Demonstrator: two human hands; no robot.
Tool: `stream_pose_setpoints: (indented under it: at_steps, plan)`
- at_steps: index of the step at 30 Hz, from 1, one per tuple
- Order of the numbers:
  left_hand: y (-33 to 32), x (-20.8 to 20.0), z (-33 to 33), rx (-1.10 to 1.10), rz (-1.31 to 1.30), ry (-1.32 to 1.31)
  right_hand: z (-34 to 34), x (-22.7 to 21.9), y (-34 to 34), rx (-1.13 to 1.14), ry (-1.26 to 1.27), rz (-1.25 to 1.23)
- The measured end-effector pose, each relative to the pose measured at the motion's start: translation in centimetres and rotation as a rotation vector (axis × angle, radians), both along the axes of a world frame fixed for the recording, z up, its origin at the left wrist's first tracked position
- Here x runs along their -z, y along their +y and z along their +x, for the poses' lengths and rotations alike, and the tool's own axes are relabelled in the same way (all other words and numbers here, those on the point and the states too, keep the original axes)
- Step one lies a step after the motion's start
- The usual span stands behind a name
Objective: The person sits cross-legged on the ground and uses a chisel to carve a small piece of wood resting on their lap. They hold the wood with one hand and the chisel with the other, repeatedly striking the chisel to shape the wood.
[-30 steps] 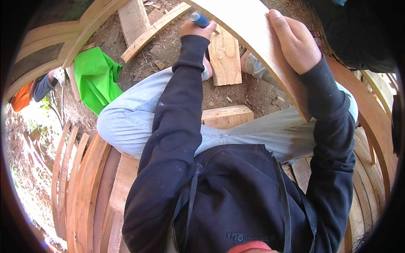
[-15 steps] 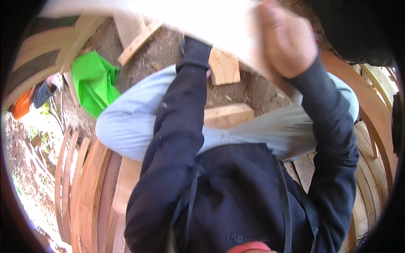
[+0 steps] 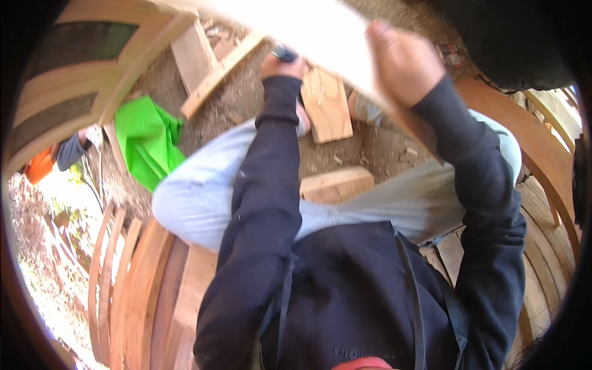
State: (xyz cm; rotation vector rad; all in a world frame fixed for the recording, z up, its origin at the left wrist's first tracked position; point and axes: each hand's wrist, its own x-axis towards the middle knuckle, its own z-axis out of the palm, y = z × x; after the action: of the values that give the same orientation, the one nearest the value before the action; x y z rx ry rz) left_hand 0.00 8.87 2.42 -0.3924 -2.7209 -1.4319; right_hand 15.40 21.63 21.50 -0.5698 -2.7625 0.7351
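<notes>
Pale and held up on the far side, the board (image 3: 314,28) looked already shaped from my distant post, the right hand (image 3: 408,66) clamped on it, the left hand (image 3: 281,66), apart, gripping a dark handle (image 3: 284,53), what remained unclear

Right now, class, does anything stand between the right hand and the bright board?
Nothing visible does: the right hand holds the board directly. The left hand and its tool are to the left, not between them.
</notes>
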Motion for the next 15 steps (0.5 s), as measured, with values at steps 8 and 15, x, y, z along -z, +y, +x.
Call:
stream_pose_setpoints:
  at_steps: [8,15]
  plan:
    - [-2.8,-4.4,0.8,-0.051,0.418,-0.493,1.7,-4.7,1.2,0.275,0.284,-0.667]
    - [-2.7,-1.9,0.8,0.153,0.062,-0.277,1.8,-3.6,0.9,0.230,0.190,-0.605]
